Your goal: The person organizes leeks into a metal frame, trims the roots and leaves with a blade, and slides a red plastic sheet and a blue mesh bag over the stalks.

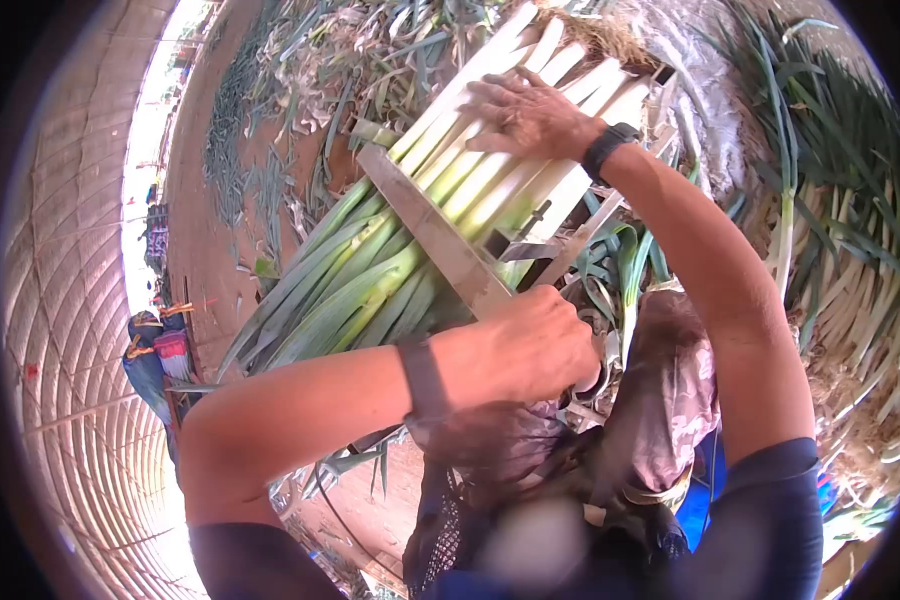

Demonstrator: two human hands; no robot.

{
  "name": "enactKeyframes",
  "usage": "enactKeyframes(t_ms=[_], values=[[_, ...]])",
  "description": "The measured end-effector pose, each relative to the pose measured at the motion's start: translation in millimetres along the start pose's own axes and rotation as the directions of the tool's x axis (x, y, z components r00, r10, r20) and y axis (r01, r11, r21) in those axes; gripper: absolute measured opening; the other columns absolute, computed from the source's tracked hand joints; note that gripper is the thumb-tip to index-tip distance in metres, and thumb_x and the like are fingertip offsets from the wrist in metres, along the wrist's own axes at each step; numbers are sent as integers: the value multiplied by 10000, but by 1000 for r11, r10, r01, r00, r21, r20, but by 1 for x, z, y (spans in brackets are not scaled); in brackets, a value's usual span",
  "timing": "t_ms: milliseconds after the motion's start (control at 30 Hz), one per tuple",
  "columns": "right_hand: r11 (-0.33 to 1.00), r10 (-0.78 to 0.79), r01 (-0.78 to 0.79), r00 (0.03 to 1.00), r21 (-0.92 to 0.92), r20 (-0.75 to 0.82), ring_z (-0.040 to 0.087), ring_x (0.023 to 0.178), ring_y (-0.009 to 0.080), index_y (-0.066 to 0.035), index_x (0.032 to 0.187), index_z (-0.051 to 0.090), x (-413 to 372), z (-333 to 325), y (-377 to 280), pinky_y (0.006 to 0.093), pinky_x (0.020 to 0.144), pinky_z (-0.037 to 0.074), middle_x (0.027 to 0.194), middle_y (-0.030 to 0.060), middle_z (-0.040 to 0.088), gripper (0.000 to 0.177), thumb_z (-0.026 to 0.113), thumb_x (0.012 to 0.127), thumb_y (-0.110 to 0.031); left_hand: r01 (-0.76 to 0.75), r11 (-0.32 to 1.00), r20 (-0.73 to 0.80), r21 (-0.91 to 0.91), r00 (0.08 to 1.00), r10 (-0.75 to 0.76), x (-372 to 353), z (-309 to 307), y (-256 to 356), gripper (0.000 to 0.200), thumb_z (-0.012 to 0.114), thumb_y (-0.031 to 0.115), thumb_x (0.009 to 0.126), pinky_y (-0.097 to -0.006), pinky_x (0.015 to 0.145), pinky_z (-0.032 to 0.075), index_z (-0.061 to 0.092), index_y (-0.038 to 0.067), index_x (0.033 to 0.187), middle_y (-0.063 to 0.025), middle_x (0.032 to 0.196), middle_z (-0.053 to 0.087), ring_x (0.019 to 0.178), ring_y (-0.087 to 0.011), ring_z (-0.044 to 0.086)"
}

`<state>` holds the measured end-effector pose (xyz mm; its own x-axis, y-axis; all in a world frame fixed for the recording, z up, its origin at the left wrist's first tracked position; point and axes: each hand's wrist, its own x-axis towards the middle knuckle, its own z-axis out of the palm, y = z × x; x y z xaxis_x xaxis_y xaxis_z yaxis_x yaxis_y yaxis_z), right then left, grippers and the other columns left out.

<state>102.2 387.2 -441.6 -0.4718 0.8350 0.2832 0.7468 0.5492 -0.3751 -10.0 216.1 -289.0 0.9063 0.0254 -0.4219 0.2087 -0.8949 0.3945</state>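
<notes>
Leaf scraps litter the dirt floor around bundled leeks, right hand spread flat on them, left hand fisted on a blade lying across, green tops seemingly uncut.

A bundle of leeks lies across a metal frame, white shanks toward the top and green leaves toward the lower left. A long flat blade lies crosswise on the bundle where white turns to green. The left hand is clenched around the near end of the blade (its handle is hidden inside the fist); a wristband sits on that forearm. The right hand, fingers spread flat, presses on the white shanks; a black watch is on its wrist. A pile of leeks lies to the right. Leaf trimmings cover the ground beyond.
</notes>
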Motion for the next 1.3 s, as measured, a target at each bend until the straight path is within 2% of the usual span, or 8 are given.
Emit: enactKeyframes(t_ms=[200, 333, 467, 700, 833, 1033, 1100, 1300], values=[[998, 17, -16, 1000, 67, -21, 347, 1427, 309, -216, 1443, 480, -14, -13, -11, 495, 1190, 238, 1550, 108, 376, 610, 444, 968, -596, 102, 994, 175, 50, 979, -109, 23, 24, -7, 125, 631, 162, 749, -443, 579, 524, 671, 57, 804, -132, 649, 659, 664, -335, 681], [970, -31, 20, 999, 243, 42, 506, 1303, 314, -138, 1392, 536, -26, -45, -16, 457, 1087, 409, 1472, 116, 474, 534, 612, 921, -380, 137, 988, 137, 72, 980, -146, 23, 25, -4, 128, 639, 171, 746, -452, 587, 526, 673, 67, 811, -140, 662, 661, 659, -337, 681], [964, -48, 53, 999, 261, -24, 602, 1155, 333, -86, 1334, 573, -44, -87, -22, 409, 984, 496, 1322, 130, 588, 497, 631, 900, -320, 159, 981, 56, 108, 985, -166, 21, 21, -1, 150, 630, 193, 753, -464, 595, 527, 680, 71, 824, -150, 686, 667, 661, -347, 682], [942, 67, -67, 998, 330, 9, 612, 1148, 341, -69, 1353, 559, -94, -155, -26, 415, 997, 478, 1228, 185, 648, 549, 645, 887, -346, 215, 937, 75, 276, 967, -244, 26, 17, 5, 276, 621, 277, 786, -478, 614, 531, 697, 37, 897, -184, 757, 691, 700, -374, 689], [953, 135, -142, 990, 266, 46, 650, 1080, 342, -63, 1346, 568, -122, -192, -29, 421, 960, 503, 1114, 202, 691, 559, 660, 869, -339, 227, 931, -31, 286, 973, -228, 22, 30, -5, 319, 592, 299, 827, -479, 629, 532, 689, 1, 886, -192, 740, 683, 691, -386, 680], [975, 147, -149, 989, 164, 27, 677, 1030, 312, -66, 1323, 596, -130, -241, -35, 410, 920, 527, 1120, 190, 695, 515, 655, 873, -309, 273, 942, -113, 198, 961, -254, 17, 19, -11, 245, 577, 281, 856, -487, 631, 519, 700, 72, 890, -199, 694, 652, 666, -400, 653], [980, 80, -79, 997, 181, 1, 689, 973, 290, -55, 1306, 601, -129, -251, -35, 399, 877, 546, 1109, 163, 694, 463, 642, 917, -301, 338, 923, -183, 185, 934, -305, 17, 23, -9, 193, 559, 250, 858, -487, 612, 512, 676, 98, 880, -192, 688, 646, 664, -400, 648], [938, 113, -124, 992, 323, 54, 669, 1033, 280, -29, 1267, 626, -104, -247, -14, 385, 880, 545, 1142, 161, 679, 462, 645, 920, -334, 471, 874, -341, 116, 846, -411, 16, 38, 4, 217, 585, 261, 824, -461, 555, 513, 599, 63, 735, -175, 630, 623, 603, -367, 650]])
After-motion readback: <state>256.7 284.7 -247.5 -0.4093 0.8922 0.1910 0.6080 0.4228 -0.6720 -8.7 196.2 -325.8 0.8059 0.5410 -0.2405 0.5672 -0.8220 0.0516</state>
